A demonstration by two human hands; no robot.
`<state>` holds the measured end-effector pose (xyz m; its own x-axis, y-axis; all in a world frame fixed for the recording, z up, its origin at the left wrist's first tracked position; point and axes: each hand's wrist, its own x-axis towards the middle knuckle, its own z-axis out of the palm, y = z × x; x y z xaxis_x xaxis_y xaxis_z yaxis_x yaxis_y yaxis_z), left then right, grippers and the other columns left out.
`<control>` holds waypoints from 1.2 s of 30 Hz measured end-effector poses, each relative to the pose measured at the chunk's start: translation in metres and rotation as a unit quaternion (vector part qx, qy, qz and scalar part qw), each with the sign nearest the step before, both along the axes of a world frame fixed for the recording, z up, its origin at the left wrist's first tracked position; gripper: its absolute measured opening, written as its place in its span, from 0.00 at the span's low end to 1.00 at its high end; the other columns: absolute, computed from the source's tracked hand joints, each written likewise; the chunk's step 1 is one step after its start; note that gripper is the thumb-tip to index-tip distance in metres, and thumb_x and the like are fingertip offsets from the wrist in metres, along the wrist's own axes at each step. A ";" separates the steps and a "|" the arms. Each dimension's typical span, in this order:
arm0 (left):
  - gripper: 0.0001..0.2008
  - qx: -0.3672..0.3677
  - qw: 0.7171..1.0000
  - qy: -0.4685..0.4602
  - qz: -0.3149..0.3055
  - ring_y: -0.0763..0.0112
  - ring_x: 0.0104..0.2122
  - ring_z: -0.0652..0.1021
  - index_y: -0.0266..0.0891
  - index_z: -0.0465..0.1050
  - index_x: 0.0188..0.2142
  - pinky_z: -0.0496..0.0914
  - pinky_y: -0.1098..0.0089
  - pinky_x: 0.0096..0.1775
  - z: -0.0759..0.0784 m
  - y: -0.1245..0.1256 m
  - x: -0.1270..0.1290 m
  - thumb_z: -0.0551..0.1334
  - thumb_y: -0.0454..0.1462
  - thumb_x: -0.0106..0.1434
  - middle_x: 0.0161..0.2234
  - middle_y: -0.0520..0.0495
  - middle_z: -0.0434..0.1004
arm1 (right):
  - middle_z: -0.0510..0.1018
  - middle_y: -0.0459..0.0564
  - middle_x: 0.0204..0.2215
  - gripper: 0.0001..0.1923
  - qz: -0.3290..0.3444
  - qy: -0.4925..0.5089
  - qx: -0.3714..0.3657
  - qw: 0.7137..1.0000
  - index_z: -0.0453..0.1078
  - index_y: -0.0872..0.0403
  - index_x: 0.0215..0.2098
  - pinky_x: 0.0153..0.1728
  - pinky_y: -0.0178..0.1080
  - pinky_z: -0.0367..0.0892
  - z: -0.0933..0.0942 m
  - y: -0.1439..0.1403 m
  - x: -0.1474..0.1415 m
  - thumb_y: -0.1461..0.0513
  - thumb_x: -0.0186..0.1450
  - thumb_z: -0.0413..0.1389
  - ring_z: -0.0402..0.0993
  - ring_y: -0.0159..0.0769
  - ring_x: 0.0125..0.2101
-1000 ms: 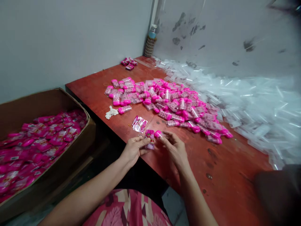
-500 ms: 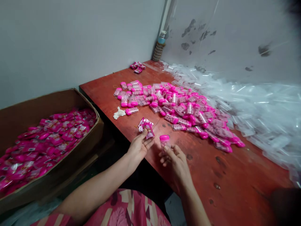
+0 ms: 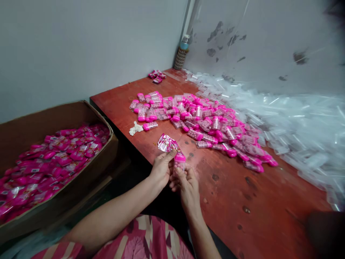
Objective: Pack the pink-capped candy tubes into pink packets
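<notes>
Bottle [image 3: 179, 164] held over table [image 3: 269, 216], near front edge. Right hand [image 3: 189, 185] grips lower end; left hand [image 3: 161, 171] pinches wrapper [image 3: 176, 148] at cap. Loosened fingertip grip could drop bottle; askew pull could crease wrapper. Wrapper stack [image 3: 164, 142] obstructs just beyond; bottle pile [image 3: 215, 124] behind; box [image 3: 114, 145] at left.

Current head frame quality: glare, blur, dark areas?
Head view: glare streaks across the clear plastic pile, which looks hazy; bright reflections on the printed wrappers; deep shadow below the near edge of the red table; a dark, blurred shape at lower right, unidentifiable; the pink-capped bottles look sharper.
</notes>
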<state>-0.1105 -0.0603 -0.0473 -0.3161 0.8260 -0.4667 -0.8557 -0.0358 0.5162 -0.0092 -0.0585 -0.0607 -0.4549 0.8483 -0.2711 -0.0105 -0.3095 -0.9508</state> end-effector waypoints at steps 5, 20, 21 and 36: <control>0.15 0.026 0.997 0.059 -0.033 0.78 0.15 0.68 0.33 0.67 0.25 0.62 0.77 0.17 0.005 -0.003 -0.005 0.67 0.42 0.45 0.17 0.53 0.67 | 0.72 0.42 0.20 0.10 0.035 0.052 -0.028 0.998 0.59 0.53 0.34 0.13 0.26 0.58 -0.003 0.004 0.001 0.55 0.61 0.51 0.66 0.25 0.14; 0.12 0.027 0.973 0.147 -0.177 0.75 0.14 0.70 0.31 0.71 0.20 0.64 0.74 0.20 0.003 -0.005 -0.012 0.67 0.40 0.45 0.16 0.47 0.71 | 0.72 0.41 0.16 0.12 0.036 0.068 -0.061 0.995 0.58 0.53 0.30 0.09 0.25 0.51 0.001 0.014 0.006 0.53 0.58 0.54 0.61 0.23 0.10; 0.11 0.029 0.971 0.157 -0.179 0.75 0.14 0.70 0.31 0.71 0.20 0.64 0.74 0.21 0.002 -0.006 -0.011 0.67 0.39 0.46 0.16 0.47 0.71 | 0.72 0.41 0.16 0.12 0.025 0.062 -0.050 0.997 0.58 0.53 0.29 0.09 0.25 0.51 0.001 0.015 0.005 0.54 0.58 0.55 0.61 0.23 0.10; 0.09 0.031 0.989 0.107 -0.101 0.78 0.17 0.69 0.29 0.72 0.21 0.66 0.75 0.22 0.004 -0.034 -0.018 0.66 0.36 0.48 0.18 0.49 0.69 | 0.76 0.43 0.22 0.10 0.043 0.116 -0.061 0.990 0.60 0.52 0.32 0.22 0.30 0.68 0.000 0.011 -0.010 0.59 0.56 0.58 0.73 0.28 0.20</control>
